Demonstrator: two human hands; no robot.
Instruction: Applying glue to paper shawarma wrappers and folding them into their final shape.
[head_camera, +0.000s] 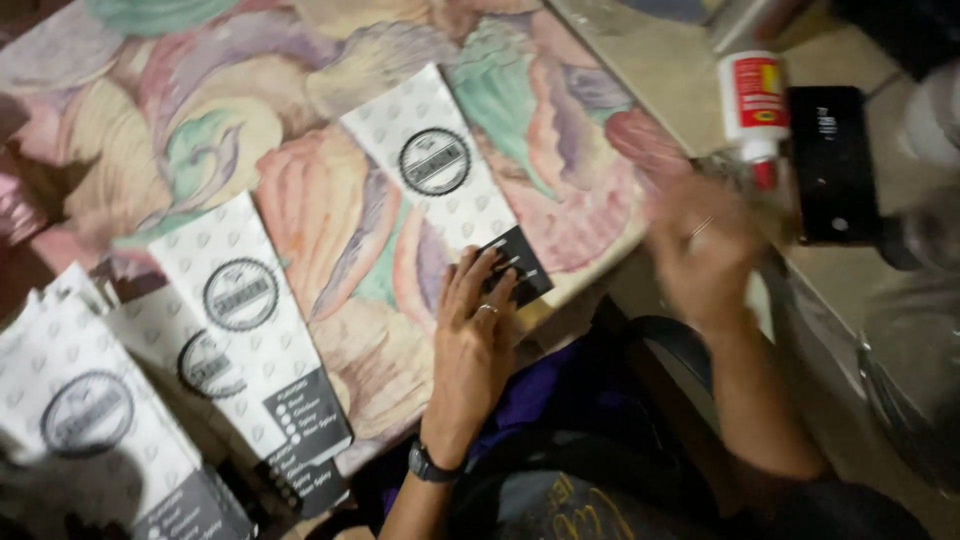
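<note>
On the shell-patterned tablecloth, the left hand lies flat, fingers pressing the dark lower end of a white paper bag. Right of that bag, the blurred right hand hovers near a glue bottle; its grip cannot be made out.

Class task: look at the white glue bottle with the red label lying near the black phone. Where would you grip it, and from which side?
Probably across the glue bottle's labelled middle, from above: it lies flat, red nozzle toward the person, the black phone close alongside.
</note>
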